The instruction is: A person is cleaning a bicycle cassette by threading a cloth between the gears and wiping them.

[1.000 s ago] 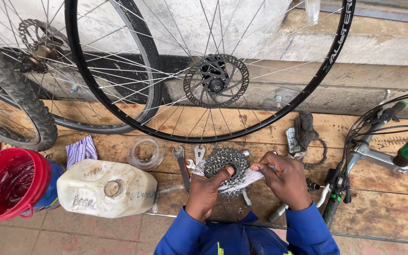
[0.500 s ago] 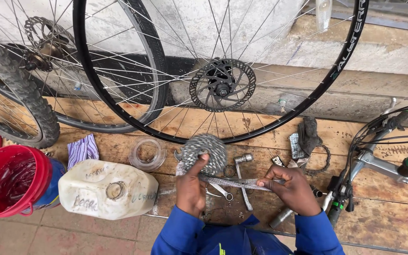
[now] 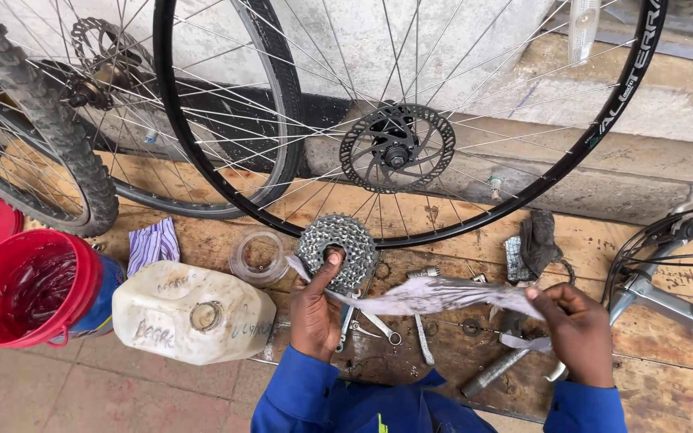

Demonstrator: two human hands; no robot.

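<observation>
The left hand (image 3: 317,309) grips the cassette (image 3: 338,252), holding it upright over the wooden surface (image 3: 675,361), just below the wheel rim (image 3: 411,236). The right hand (image 3: 577,333) pinches one end of a dirty rag strip (image 3: 435,297), stretched w/ tension between both hands. To clean well: keep the strip tight, slide it between the cogs, and hold the cassette steady.

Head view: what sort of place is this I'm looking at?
Likely an informal bike repair spot, set on wooden boards beside a wall. A bare wheel with a brake disc leans there, wrenches lie scattered, and the left hand holds a gear cluster.
</observation>
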